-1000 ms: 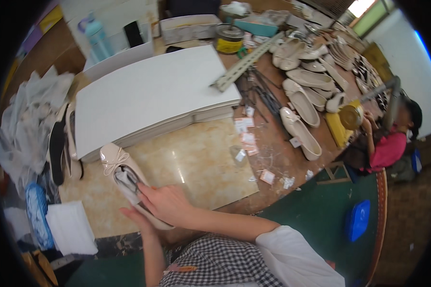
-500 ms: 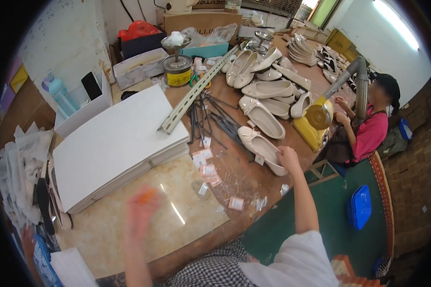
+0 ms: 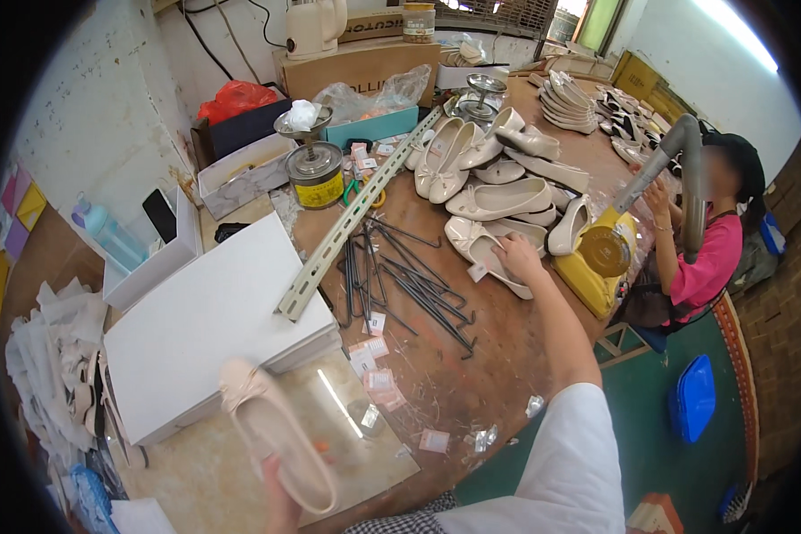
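Observation:
My left hand (image 3: 279,488) grips a beige ballet flat (image 3: 251,393) by its side, over the glossy marbled board at the table's front. The shoe is tilted, bow and toe pointing away from me, slightly blurred. A small orange patch shows beside it; what it is I cannot tell. At the near end of a shoe pile (image 3: 498,198), my right hand (image 3: 518,259) has its fingers closed at the opening of another beige ballet flat (image 3: 465,235), which carries a small white-and-pink tag (image 3: 478,271). My fingers partly cover that shoe.
A stack of white sheets (image 3: 200,329) lies left, with a slotted metal bar (image 3: 356,218) across its corner. Several black hooked rods (image 3: 418,285) and small tags (image 3: 379,381) lie mid-table. A yellow machine (image 3: 596,258) stands right, near a person in pink (image 3: 707,267).
A ballet flat is now in my left hand, which was a blur with something orange. My right hand has moved to another shoe in the pile. The view has shifted a little.

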`<act>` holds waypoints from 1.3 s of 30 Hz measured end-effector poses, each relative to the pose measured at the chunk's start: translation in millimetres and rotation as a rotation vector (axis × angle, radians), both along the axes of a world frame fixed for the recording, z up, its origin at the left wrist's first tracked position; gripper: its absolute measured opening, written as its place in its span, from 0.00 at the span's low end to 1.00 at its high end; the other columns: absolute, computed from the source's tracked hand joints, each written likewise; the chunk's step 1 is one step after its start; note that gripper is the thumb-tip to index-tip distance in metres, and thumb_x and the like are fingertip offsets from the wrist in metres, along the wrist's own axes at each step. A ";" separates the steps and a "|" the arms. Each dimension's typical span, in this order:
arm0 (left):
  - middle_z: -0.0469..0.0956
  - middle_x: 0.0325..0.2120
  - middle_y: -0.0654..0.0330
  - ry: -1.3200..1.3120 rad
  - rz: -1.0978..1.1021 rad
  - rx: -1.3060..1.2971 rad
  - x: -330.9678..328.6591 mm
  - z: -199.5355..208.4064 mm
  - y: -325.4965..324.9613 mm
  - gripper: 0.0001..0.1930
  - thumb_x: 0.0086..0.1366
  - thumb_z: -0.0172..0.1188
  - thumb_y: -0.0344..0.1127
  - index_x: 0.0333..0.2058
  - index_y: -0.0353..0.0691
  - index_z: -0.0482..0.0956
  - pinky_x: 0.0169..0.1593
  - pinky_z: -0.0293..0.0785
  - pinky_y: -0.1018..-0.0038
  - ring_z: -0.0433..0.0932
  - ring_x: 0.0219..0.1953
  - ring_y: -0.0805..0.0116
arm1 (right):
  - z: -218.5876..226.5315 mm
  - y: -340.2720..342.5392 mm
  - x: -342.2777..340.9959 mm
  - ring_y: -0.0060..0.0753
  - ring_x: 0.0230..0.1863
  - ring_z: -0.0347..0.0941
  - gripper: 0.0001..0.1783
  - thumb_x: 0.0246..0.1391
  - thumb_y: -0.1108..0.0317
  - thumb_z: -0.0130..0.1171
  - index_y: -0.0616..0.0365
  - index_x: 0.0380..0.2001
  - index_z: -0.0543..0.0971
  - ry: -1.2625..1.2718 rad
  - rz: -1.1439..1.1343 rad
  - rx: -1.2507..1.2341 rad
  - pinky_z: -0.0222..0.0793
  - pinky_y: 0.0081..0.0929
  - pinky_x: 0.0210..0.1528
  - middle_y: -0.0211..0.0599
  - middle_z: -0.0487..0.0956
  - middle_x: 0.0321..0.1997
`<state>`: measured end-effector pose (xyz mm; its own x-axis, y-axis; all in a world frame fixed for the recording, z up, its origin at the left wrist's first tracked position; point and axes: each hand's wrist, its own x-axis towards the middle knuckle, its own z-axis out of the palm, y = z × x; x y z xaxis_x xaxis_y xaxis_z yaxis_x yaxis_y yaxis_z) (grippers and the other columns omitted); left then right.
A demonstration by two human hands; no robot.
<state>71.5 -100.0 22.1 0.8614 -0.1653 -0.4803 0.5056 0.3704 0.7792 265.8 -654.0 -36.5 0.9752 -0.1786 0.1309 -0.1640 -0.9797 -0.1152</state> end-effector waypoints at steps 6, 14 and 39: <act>0.77 0.39 0.44 -0.058 0.190 0.151 -35.6 -23.2 85.3 0.38 0.62 0.40 0.63 0.55 0.33 0.64 0.40 0.76 0.58 0.79 0.33 0.52 | 24.9 17.6 -22.5 0.54 0.42 0.74 0.14 0.57 0.59 0.52 0.60 0.35 0.74 0.107 0.025 0.081 0.68 0.45 0.44 0.52 0.76 0.41; 0.66 0.56 0.49 0.162 0.574 0.146 -72.7 -38.8 129.3 0.36 0.64 0.44 0.57 0.62 0.38 0.55 0.57 0.66 0.58 0.68 0.55 0.51 | 170.0 268.9 -162.5 0.61 0.37 0.74 0.13 0.54 0.67 0.52 0.62 0.40 0.68 0.263 0.191 0.477 0.69 0.49 0.39 0.57 0.75 0.37; 0.79 0.36 0.57 -0.779 -0.093 1.153 -28.8 26.6 68.7 0.13 0.53 0.64 0.31 0.40 0.41 0.81 0.44 0.73 0.68 0.77 0.38 0.59 | 12.2 289.3 -102.7 0.38 0.29 0.76 0.08 0.53 0.67 0.60 0.62 0.32 0.79 -0.048 0.001 0.361 0.69 0.30 0.33 0.40 0.79 0.27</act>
